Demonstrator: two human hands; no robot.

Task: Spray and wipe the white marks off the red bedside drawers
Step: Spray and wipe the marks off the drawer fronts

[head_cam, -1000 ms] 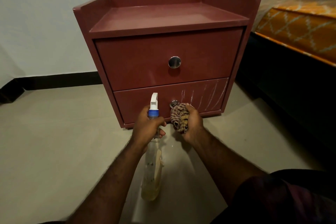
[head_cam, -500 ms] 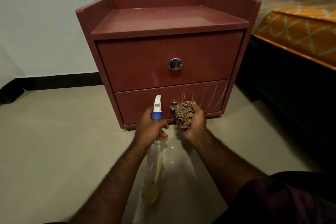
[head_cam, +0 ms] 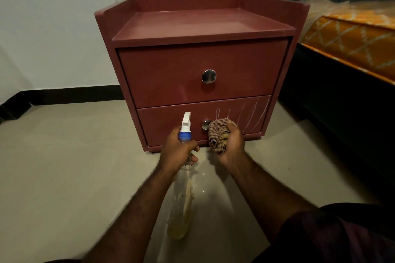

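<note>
White marks: slanted chalky strokes (head_cam: pixel 245 116) ran across the right half of the lower drawer (head_cam: pixel 162 121) front, from just right of its knob (head_cam: pixel 205 125) out to the right edge; none looked wiped
Drawers: the red bedside drawers (head_cam: pixel 192 28) stood on the floor (head_cam: pixel 64 166) close to the white wall, both drawers closed
Cloth: a striped cloth (head_cam: pixel 219 134), balled up, sat in front of the lower drawer, just beside the knob at the left end of the marks; whether it touched the wood I could not tell
Right hand: the right hand (head_cam: pixel 234 145) had its fingers curled tight round the bundled cloth
Spray bottle: a clear spray bottle (head_cam: pixel 181 194) with yellowish liquid, blue collar and white head pointed at the drawer front left of the knob, not at the marks
Left hand: the left hand (head_cam: pixel 177 151) was wrapped round the bottle's neck; a finger on the trigger I could not make out
Nearby: a bed with an orange patterned mattress (head_cam: pixel 350 36) lay just off the drawers' right side
Stage: to my eye, the spray on the marks was not yet done
Risk: a squeeze from that aim would likely wet the bare left half or the cloth hand and miss the strokes; a dry rub could smear the chalk; heavy spray could run off the bottom edge onto the floor; a hard wipe might slide the drawers
</note>
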